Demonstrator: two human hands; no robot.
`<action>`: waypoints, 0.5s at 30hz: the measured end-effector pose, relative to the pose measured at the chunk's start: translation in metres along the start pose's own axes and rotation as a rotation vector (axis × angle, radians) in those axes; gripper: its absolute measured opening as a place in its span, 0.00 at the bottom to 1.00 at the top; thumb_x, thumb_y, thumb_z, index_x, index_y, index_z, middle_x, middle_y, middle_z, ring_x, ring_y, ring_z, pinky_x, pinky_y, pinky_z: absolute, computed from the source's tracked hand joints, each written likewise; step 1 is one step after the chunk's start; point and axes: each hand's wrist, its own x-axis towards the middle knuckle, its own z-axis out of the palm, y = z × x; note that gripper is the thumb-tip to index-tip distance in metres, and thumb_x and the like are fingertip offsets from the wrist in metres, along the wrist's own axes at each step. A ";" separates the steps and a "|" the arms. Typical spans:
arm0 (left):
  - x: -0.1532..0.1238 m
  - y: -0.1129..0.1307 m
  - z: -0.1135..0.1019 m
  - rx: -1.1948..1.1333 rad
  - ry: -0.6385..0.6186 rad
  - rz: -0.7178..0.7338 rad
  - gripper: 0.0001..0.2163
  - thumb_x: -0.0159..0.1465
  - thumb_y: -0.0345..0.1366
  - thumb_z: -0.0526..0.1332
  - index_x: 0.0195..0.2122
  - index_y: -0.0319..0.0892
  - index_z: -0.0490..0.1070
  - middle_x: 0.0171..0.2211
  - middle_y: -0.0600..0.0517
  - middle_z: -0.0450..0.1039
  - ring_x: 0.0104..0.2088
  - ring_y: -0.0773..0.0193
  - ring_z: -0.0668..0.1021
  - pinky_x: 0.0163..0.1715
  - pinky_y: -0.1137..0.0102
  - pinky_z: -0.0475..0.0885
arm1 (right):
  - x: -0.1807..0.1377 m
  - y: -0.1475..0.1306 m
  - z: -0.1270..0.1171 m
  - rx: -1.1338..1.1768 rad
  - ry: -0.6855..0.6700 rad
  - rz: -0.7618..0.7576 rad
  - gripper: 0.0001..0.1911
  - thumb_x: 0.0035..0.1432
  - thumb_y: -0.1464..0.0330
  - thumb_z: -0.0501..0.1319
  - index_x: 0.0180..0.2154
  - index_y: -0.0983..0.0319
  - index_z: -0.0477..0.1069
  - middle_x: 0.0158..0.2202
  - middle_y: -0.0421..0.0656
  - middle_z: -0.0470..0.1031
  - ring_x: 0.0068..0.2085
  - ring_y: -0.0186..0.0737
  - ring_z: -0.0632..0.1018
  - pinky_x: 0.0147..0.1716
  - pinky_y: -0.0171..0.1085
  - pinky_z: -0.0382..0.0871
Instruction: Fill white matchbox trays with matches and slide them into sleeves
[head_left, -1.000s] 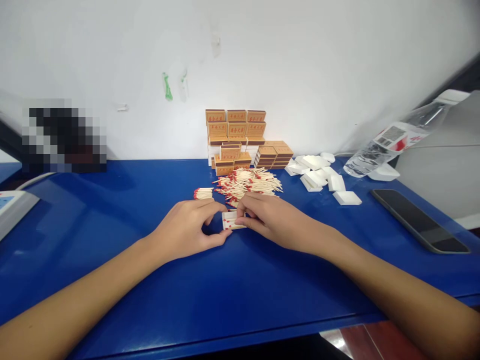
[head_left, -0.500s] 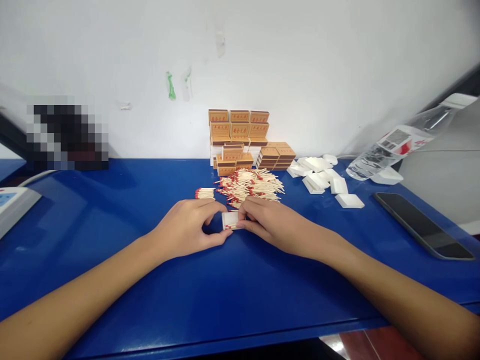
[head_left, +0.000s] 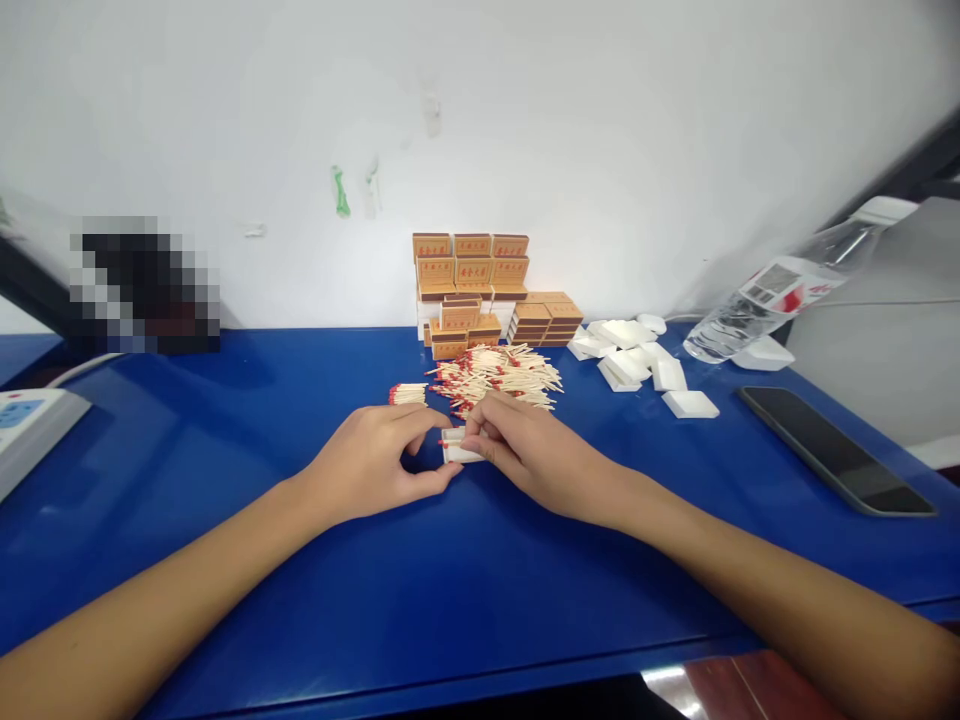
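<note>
A small white matchbox tray (head_left: 463, 455) lies on the blue table (head_left: 420, 590) between my hands. My left hand (head_left: 371, 455) grips its left end between thumb and fingers. Over the tray, my right hand (head_left: 544, 450) is closed in a pinch on matches (head_left: 450, 442), whose red heads point left; how many there are is hard to see. The fingers cover the tray's right part. Just behind the hands lies a loose pile of matches (head_left: 501, 378), and a small neat row of matches (head_left: 409, 394) sits to its left.
Stacked orange matchboxes (head_left: 474, 272) stand against the wall. White empty trays (head_left: 628, 366) lie scattered at the right, near a water bottle (head_left: 772, 290) and a phone (head_left: 836, 450). A white device (head_left: 34, 430) is at the left edge.
The matches in my right hand have shifted from the tray's near side to its middle, over the tray. My left hand keeps its grip. The view has tilted slightly.
</note>
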 end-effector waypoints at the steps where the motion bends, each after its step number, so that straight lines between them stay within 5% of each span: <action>1: 0.000 -0.001 0.000 -0.002 -0.003 0.003 0.11 0.64 0.40 0.68 0.46 0.44 0.78 0.26 0.58 0.72 0.24 0.68 0.72 0.27 0.72 0.65 | 0.000 0.001 0.002 -0.012 -0.007 -0.004 0.07 0.74 0.67 0.58 0.39 0.60 0.66 0.41 0.44 0.74 0.39 0.40 0.73 0.38 0.38 0.64; 15: -0.001 0.000 0.000 0.050 -0.023 0.031 0.12 0.65 0.42 0.67 0.47 0.44 0.78 0.27 0.57 0.74 0.24 0.68 0.73 0.28 0.71 0.67 | -0.002 0.004 -0.007 -0.159 -0.095 -0.030 0.08 0.73 0.67 0.58 0.41 0.62 0.73 0.44 0.46 0.72 0.39 0.39 0.73 0.38 0.38 0.64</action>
